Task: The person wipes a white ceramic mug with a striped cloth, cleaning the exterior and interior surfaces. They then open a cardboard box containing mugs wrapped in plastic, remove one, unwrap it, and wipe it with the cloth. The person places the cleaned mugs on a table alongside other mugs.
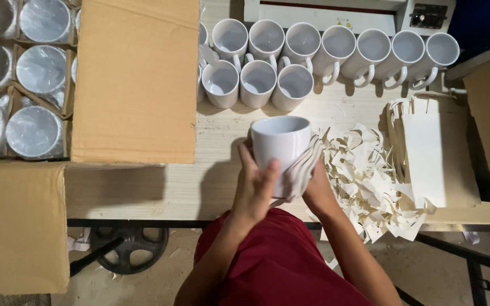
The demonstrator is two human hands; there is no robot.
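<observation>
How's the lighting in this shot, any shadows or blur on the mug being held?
Head view: light falls from above, and the white mug is sharp and evenly lit. The left hand and arm cast a dark shadow on the wooden table. The floor below is dim; the right hand is slightly soft.

The held mug point(279, 143) is plain glossy white, like the rows of mugs point(336, 48) behind it. Paper scraps point(364, 175) are cream. The cardboard box point(134, 79) is tan, the tabletop point(165, 190) pale wood, the garment point(279, 260) dark red.
</observation>
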